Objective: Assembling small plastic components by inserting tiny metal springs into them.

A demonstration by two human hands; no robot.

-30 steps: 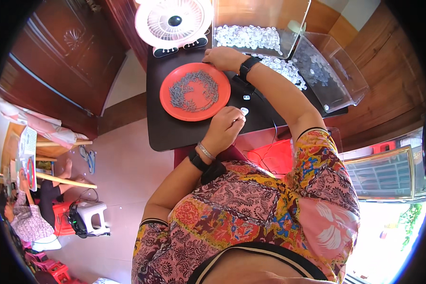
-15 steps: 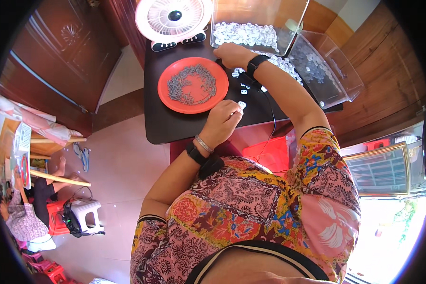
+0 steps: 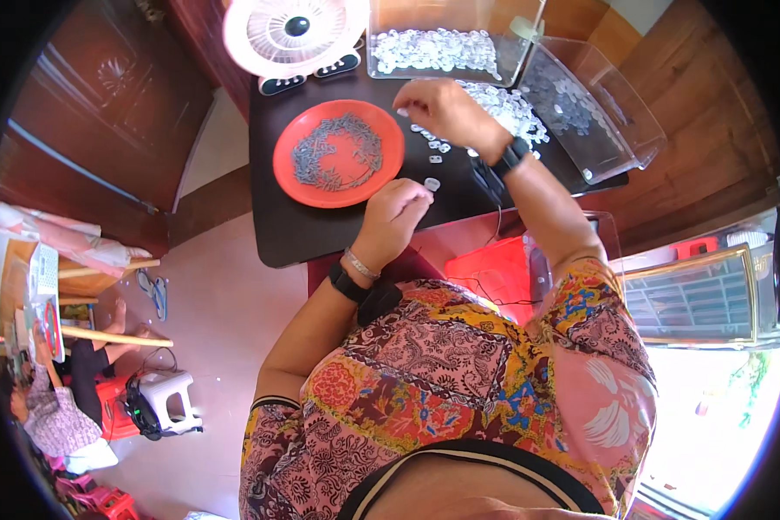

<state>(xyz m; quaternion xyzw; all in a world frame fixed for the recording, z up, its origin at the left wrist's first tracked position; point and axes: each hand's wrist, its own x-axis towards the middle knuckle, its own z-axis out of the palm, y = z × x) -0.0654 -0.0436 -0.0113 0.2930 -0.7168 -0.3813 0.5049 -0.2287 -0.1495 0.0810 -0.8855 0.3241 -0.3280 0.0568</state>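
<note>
On the dark worktop, left hand pinches one white clip, right hand is curled near the plate, its grip's contents undeterminable, while plentiful pins and loose clips apparently remain unjoined, finished count unclear.
</note>
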